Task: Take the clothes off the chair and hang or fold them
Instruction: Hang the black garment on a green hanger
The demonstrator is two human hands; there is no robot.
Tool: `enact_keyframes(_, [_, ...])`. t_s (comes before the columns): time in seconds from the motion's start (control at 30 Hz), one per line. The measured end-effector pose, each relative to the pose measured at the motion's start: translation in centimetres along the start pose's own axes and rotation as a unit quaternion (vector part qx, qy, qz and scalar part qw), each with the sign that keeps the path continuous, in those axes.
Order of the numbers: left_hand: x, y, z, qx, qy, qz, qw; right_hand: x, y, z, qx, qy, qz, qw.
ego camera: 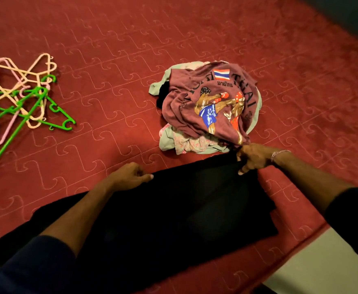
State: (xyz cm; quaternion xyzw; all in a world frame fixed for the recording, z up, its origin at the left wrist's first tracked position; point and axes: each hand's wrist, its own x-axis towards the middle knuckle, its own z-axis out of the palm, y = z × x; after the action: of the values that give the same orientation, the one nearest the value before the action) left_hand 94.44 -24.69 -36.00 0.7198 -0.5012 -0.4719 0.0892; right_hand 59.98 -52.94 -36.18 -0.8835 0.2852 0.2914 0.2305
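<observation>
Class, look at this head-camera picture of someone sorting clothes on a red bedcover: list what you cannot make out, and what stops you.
- Black garment: too dark to tell its type; the arms cover its near end.
- Clothes pile: the maroon T-shirt hides what lies underneath.
- Hangers: tangled, cut by the left edge, so uncountable.
- Right hand: fingertips buried in the cloth.

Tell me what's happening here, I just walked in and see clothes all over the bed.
A person is laying a black garment flat on the red quilted bedspread. The left hand and the right hand each pinch its far edge. Just beyond lies a pile of clothes not yet sorted, a maroon printed T-shirt on top. A heap of plastic hangers lies untouched to the left.
</observation>
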Motion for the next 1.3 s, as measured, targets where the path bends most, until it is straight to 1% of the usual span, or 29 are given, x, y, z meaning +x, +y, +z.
enact_keyframes(0.1, [-0.2, -0.3, 0.0, 0.014, -0.055, -0.001, 0.998, -0.2, 0.1, -0.9, 0.021, 0.001, 0.034, 0.999])
enact_keyframes(0.23, [-0.1, 0.0, 0.4, 0.060, -0.043, -0.006, 0.997, -0.8, -0.5, -1.9, 0.106, -0.026, 0.034, 0.993])
enact_keyframes(0.3, [0.1, 0.0, 0.3, 0.077, -0.067, -0.013, 0.995, -1.1, -0.5, -2.2, 0.134, -0.028, 0.043, 0.990])
enact_keyframes(0.4, [0.3, 0.2, 0.3, 0.148, -0.091, -0.009, 0.985, -1.0, -0.6, -2.3, 0.157, -0.026, 0.049, 0.986])
enact_keyframes(0.47, [0.5, 0.0, 0.5, 0.153, -0.098, 0.002, 0.983, -1.1, -0.8, -2.3, 0.178, -0.040, 0.051, 0.982])
enact_keyframes(0.53, [0.5, -0.5, 0.4, 0.128, -0.083, 0.004, 0.988, -1.1, -1.0, -2.3, 0.192, -0.044, 0.058, 0.979])
enact_keyframes(0.63, [0.4, -1.1, 0.0, 0.072, -0.055, 0.000, 0.996, -0.9, -1.1, -2.2, 0.172, -0.008, 0.044, 0.984])
enact_keyframes(0.7, [0.2, -1.5, -0.3, 0.056, -0.041, -0.004, 0.998, -0.9, -1.3, -2.1, 0.155, 0.014, 0.029, 0.987])
enact_keyframes(0.77, [-0.2, -2.2, -0.6, 0.043, -0.038, -0.014, 0.998, -0.8, -1.1, -1.6, 0.134, 0.065, 0.022, 0.989])
enact_keyframes(0.83, [-0.7, -2.8, -0.9, 0.020, -0.051, -0.023, 0.998, -0.6, -1.1, -0.9, 0.124, 0.116, 0.032, 0.985])
enact_keyframes(0.9, [-1.7, -3.4, -1.4, 0.013, -0.070, -0.029, 0.997, 0.0, -0.6, 0.1, 0.108, 0.128, 0.046, 0.985])
enact_keyframes(0.97, [-2.9, -4.3, -2.1, 0.017, -0.084, -0.037, 0.996, 0.5, -0.1, 1.0, 0.096, 0.123, 0.064, 0.986])
enact_keyframes(1.03, [-4.1, -6.1, -2.9, 0.001, -0.082, -0.057, 0.995, 0.7, 0.0, 1.4, 0.090, 0.127, 0.068, 0.985])
enact_keyframes(1.1, [-5.4, -8.1, -3.7, -0.012, -0.078, -0.077, 0.994, 0.8, -0.2, 1.9, 0.077, 0.150, 0.078, 0.983])
enact_keyframes(1.2, [-7.5, -10.7, -4.5, -0.001, -0.088, -0.092, 0.992, 1.0, -0.6, 2.4, 0.033, 0.172, 0.119, 0.977])
enact_keyframes(1.3, [-9.4, -13.2, -5.4, 0.052, -0.112, -0.109, 0.986, 0.9, -1.6, 2.7, 0.033, 0.233, 0.111, 0.966])
